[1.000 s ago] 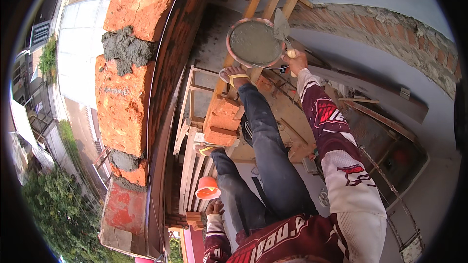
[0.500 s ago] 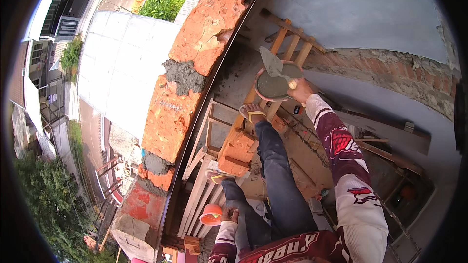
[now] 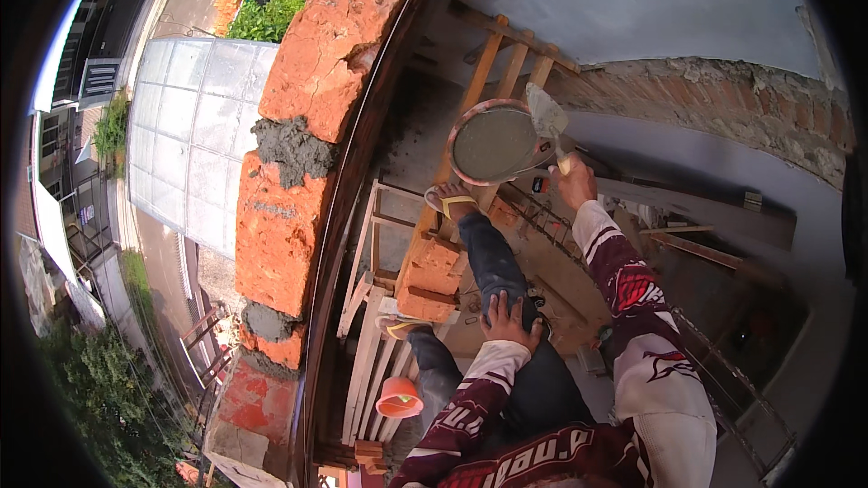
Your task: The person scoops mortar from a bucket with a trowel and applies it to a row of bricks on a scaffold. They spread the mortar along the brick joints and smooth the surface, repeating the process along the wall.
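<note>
My right hand (image 3: 575,184) is closed round the wooden handle of a trowel (image 3: 546,114). The blade, smeared with grey mortar, is at the right rim of a round tub (image 3: 455,168); I cannot tell if it touches. Wet mortar (image 3: 493,143) fills much of the tub, which stands on planks. Fingers spread, my left hand (image 3: 509,323) lies flat on my leg near the knee and holds nothing. To the left runs a course of orange bricks (image 3: 334,41) with grey mortar (image 3: 294,152) in the joints.
My sandalled feet (image 3: 452,201) are on narrow planks, with loose bricks (image 3: 429,282) between them. An orange bucket (image 3: 399,398) is below left. Beyond the brick course, the drop leads to a pale roof (image 3: 194,117) and the street. A plastered wall (image 3: 669,0) rises at upper right.
The trowel has moved from over the mortar to the tub's right rim, with my right hand off to the right. My left hand has come up from near the orange bucket onto my leg.
</note>
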### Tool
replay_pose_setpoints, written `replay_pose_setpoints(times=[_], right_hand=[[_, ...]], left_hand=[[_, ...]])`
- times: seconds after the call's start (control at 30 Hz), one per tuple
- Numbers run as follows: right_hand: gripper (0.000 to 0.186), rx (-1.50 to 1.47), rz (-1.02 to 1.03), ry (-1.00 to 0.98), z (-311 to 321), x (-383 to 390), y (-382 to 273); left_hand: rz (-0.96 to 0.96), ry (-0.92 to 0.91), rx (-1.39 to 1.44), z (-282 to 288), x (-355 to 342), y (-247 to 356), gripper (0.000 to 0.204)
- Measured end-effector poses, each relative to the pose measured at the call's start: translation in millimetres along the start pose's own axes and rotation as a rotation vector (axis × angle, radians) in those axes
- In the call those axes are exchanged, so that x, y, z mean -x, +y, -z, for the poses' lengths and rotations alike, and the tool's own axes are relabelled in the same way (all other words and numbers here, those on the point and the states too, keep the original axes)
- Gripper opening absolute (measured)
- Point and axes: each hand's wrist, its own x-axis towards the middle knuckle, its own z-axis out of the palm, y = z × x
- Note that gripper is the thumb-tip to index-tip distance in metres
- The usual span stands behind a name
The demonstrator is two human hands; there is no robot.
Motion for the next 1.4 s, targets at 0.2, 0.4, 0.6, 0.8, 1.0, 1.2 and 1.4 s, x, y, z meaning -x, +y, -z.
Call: replay_pose_setpoints(times=[0.2,0.4,0.6,0.8,1.0,1.2,1.4], right_hand=[[0.043,0.308,-0.065,-0.184,-12,37,-16],[0.040,0.405,-0.131,-0.253,-40,-28,-29],[0.045,0.218,-0.043,-0.264,-74,-65,-41],[0.049,-0.057,0.017,-0.340,-97,-73,-17],[0.049,-0.118,0.111,-0.249,-102,-51,9],[0.042,0.314,0.278,0.089,-75,-7,8],[0.032,0.350,0.069,-0.067,-18,-3,-27]], left_hand=[[-0.062,0.125,0.017,-11,-4,-3,0.062],[-0.092,0.169,0.049,-10,-5,-6,0.058],[-0.079,0.135,0.091,-8,-7,-7,0.059],[-0.114,0.196,0.084,-8,-9,-4,0.056],[-0.109,0.185,0.085,-12,-9,-4,0.055],[-0.125,0.208,0.075,-13,-9,-3,0.055],[-0.123,0.230,0.069,-15,-8,-5,0.054]])
